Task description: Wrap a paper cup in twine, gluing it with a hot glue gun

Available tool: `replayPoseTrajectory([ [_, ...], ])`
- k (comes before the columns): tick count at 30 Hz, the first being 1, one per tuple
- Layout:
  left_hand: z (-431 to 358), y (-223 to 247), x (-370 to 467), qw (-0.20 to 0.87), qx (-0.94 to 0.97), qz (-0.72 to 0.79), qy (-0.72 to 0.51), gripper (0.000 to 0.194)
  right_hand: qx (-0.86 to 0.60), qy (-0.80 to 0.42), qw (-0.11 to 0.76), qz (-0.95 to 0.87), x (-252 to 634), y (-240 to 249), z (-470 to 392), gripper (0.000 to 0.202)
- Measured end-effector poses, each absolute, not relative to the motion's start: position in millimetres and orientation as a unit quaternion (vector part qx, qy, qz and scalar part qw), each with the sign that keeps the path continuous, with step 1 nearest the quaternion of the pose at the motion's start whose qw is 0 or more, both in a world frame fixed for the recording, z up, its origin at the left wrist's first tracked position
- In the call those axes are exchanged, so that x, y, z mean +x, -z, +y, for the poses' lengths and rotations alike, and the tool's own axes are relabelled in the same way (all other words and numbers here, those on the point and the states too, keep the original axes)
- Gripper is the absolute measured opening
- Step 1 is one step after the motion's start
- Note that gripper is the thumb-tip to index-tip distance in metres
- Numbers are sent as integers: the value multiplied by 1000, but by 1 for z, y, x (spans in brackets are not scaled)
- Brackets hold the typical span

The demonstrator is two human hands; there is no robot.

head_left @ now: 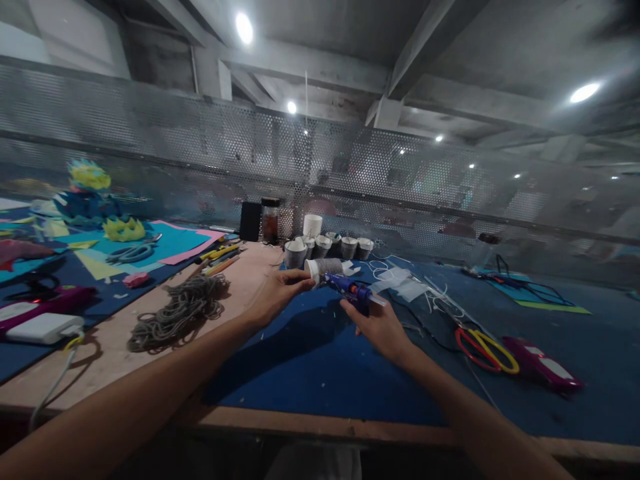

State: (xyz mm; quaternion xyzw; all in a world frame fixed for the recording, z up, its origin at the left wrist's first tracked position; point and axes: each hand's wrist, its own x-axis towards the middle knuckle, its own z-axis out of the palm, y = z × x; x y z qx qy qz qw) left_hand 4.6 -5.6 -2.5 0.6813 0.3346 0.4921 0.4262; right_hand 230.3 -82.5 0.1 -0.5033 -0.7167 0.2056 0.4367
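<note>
My left hand [284,292] is closed on the rim of a paper cup [331,267], which lies on its side in the air and is wrapped in grey cord. In my right hand [380,325] is a blue glue gun [353,288], a clear glue stick poking out of its back end. The gun's nozzle points at the cup near its white rim; whether it touches cannot be told. Behind them stands a row of several grey-wrapped cups [323,247], beside a stack of white cups [313,225].
A tangle of grey cord [180,312] lies to the left. Red and yellow-handled scissors [487,350] and a purple device [543,363] are at right. Blue-handled scissors [131,252] rest on coloured sheets. A dark jar [270,221] stands before the perforated metal screen [280,143].
</note>
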Motion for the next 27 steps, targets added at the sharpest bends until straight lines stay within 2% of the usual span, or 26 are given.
replayPoseTrajectory([
  [14,-6,2,3,482,653,334,-480,30,-509,-226,421,-716,229,-1,-85,32],
  [27,-5,1,4,490,631,332,-501,27,-517,-209,411,-721,229,1,-84,32],
])
